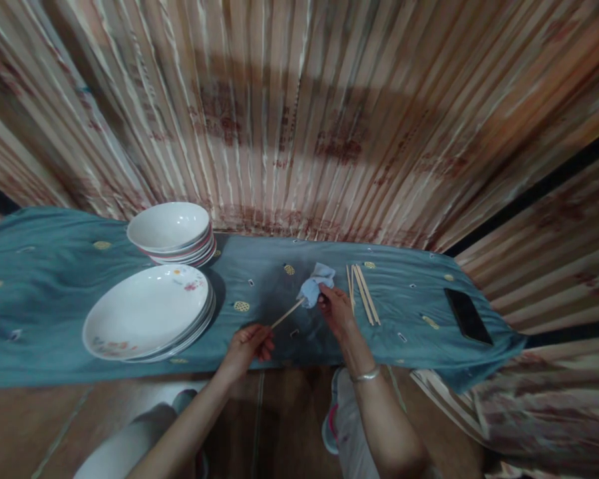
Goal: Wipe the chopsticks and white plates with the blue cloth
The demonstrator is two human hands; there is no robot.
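My left hand [251,344] pinches the near end of a thin wooden chopstick [287,313] above the front of the table. A light blue cloth [316,286] is bunched around the chopstick's far part. My right hand [335,307], with a silver bangle on its wrist, is closed on that cloth. The cloth hides the far end of the chopstick. Several loose chopsticks [365,296] lie just right of my right hand, on the teal tablecloth [259,266].
Stacked oval plates [144,313] with floral edges stand at the left, with stacked bowls [170,227] behind them. A black phone [468,316] lies near the right end. A patterned curtain [299,133] hangs along the table's back edge.
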